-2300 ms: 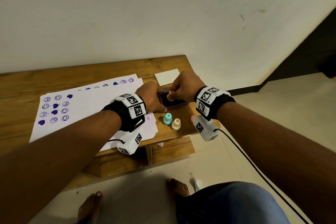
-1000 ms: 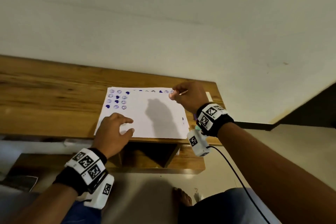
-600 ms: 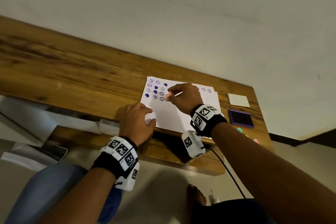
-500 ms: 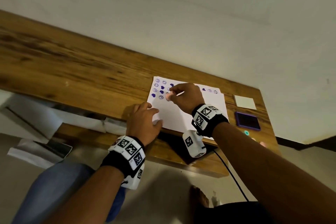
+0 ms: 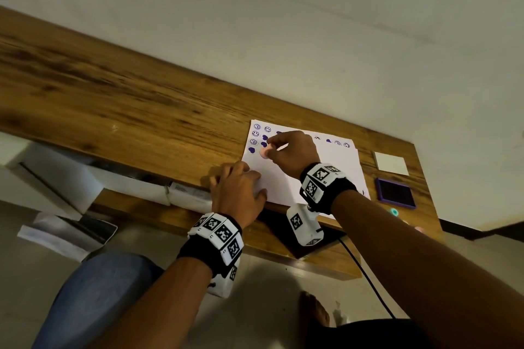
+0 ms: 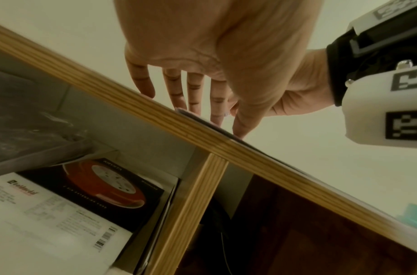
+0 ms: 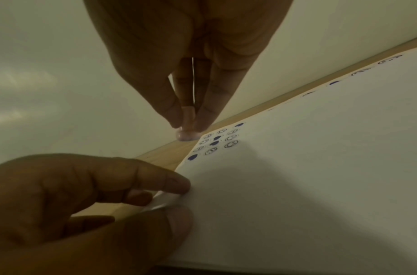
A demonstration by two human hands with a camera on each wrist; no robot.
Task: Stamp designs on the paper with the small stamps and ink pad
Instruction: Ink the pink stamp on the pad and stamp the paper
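A white paper (image 5: 326,176) lies on the wooden table (image 5: 141,110), with purple smiley and heart prints at its far left corner and along its far edge. My right hand (image 5: 283,150) pinches a small pink stamp (image 5: 265,152) upright at that block of prints (image 7: 217,143). I cannot tell whether the stamp (image 7: 187,135) touches the sheet. My left hand (image 5: 238,193) presses straight fingers (image 6: 193,96) on the paper's near left corner. The purple ink pad (image 5: 395,193) lies open to the right of the paper.
A white card (image 5: 390,163) lies behind the ink pad, a teal stamp (image 5: 393,212) and another pink stamp (image 5: 419,229) in front of it. Boxes (image 6: 61,204) fill the shelf under the table. The wall runs along the table's far edge. A cable (image 5: 365,272) hangs from my right wrist.
Both hands left the ink pad. My right hand carried the pink stamp left to the printed block, and my left hand came down on the paper's near left corner. My view swung left.
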